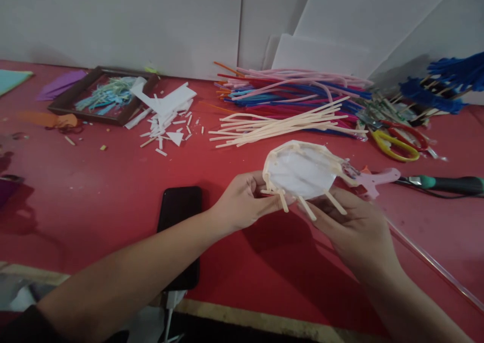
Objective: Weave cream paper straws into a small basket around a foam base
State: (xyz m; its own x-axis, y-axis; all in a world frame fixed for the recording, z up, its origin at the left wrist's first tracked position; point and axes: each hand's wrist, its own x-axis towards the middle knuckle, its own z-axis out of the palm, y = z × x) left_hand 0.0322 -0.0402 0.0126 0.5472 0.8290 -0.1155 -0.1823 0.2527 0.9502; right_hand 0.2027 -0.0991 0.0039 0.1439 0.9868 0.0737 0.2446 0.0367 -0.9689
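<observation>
A white, roughly round piece is held up over the red table, with its broad face turned toward the camera. The face is pale and mostly plain, crossed by faint greyish streaks, and its outline is seen to be slightly faceted, with short straight runs and blunt corners rather than a true curve. The left and upper edges are bordered by a cream rim, which appears slightly raised and uneven. Past the lower edge, three short cream strips are spread apart, their free ends slanted down and to the right; more cream ends are seen at the right edge. How the strips are fixed cannot be told. The lower left edge is pinched by the left hand, and the lower right side is gripped and supported by the right hand, so that the two are brought close together below the piece. Beyond it, a loose bundle of cream stems is laid on the table, and a black phone is partly covered by the left forearm.
</observation>
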